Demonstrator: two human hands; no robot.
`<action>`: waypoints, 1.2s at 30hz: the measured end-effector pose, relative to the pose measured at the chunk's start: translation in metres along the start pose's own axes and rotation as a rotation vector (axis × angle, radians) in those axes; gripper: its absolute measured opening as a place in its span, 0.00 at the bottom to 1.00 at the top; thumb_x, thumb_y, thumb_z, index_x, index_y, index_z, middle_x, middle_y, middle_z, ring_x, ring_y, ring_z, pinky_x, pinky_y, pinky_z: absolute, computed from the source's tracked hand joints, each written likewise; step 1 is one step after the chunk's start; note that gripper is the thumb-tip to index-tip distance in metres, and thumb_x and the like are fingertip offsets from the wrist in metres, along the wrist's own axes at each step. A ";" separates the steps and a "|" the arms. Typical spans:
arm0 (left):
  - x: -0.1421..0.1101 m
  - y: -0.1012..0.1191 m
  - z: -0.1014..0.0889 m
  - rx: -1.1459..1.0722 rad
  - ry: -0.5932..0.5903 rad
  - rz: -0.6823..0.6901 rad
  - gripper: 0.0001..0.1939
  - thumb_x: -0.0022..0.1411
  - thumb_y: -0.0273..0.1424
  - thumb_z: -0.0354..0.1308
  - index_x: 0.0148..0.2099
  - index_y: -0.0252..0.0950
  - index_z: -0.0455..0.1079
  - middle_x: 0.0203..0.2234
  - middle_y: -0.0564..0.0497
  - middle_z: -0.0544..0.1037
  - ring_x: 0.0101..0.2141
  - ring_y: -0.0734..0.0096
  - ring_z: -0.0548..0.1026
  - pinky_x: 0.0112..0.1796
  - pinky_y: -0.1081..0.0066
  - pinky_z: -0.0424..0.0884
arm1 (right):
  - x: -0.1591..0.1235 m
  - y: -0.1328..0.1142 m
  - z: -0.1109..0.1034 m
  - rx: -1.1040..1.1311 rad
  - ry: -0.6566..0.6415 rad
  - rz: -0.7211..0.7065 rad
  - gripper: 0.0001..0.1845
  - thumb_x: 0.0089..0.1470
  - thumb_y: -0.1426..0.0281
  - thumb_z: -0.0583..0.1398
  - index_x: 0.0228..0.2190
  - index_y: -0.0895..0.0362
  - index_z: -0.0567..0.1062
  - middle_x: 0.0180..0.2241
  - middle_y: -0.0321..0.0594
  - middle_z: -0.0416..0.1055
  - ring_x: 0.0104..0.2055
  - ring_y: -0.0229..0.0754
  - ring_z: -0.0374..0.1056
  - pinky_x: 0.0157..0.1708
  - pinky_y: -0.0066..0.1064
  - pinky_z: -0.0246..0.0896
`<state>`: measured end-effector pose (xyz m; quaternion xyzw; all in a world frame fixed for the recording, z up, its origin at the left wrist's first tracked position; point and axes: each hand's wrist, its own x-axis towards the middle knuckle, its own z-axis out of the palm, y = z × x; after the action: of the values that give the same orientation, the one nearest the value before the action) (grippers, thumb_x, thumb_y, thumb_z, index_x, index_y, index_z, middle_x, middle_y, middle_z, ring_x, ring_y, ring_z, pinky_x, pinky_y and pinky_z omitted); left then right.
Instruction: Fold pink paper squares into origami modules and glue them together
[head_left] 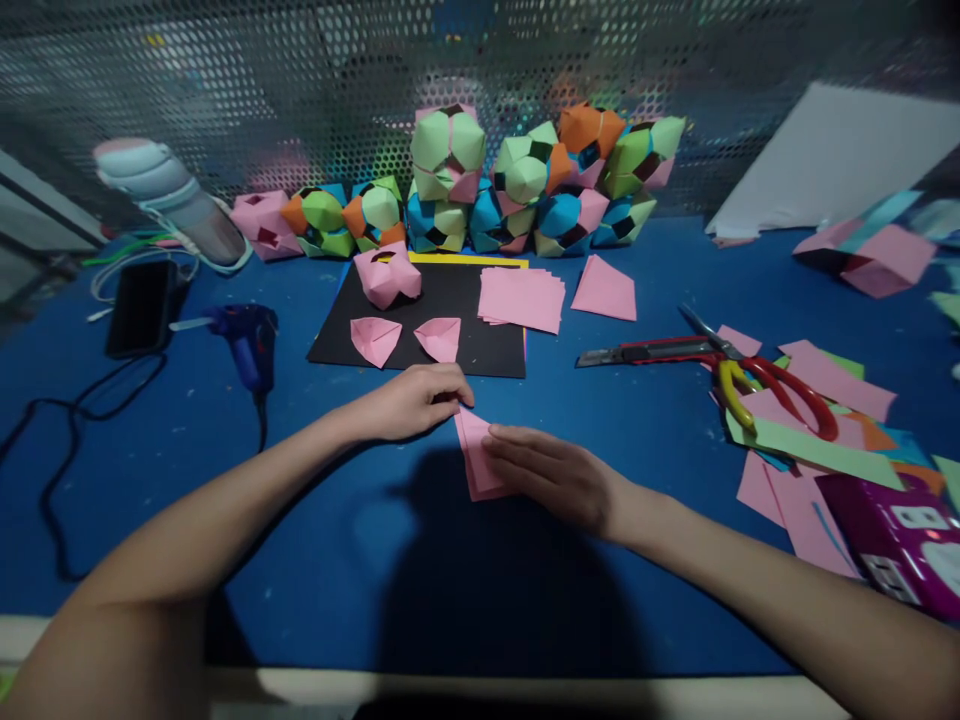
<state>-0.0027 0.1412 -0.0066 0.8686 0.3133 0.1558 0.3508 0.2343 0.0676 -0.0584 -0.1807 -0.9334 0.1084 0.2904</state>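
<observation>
A folded piece of pink paper lies on the blue table in front of me. My left hand has its fingers curled and pinches the paper's top corner. Laid flat across the paper's right side is my right hand, fingers stretched out together, covering part of it. Just beyond, two pink folded paper pieces and a pink paper ball part sit on a black sheet. A stack of pink paper squares rests at that sheet's right edge, with another folded pink sheet beside it.
Several multicoloured paper balls are piled against the perforated metal screen. On the left are a glue gun, a phone and a bottle. A red cutter knife, scissors, paper scraps and a purple box lie right.
</observation>
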 end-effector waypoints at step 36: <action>0.001 -0.006 -0.001 -0.111 -0.051 0.004 0.11 0.54 0.20 0.52 0.32 0.38 0.73 0.34 0.49 0.72 0.36 0.69 0.70 0.41 0.68 0.65 | 0.006 -0.015 0.002 0.040 -0.041 0.001 0.17 0.61 0.77 0.47 0.46 0.61 0.72 0.49 0.48 0.71 0.59 0.46 0.57 0.54 0.43 0.61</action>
<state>-0.0052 0.1456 -0.0095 0.8522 0.2935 0.1513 0.4059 0.2245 0.0564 -0.0524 -0.1733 -0.9367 0.1308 0.2747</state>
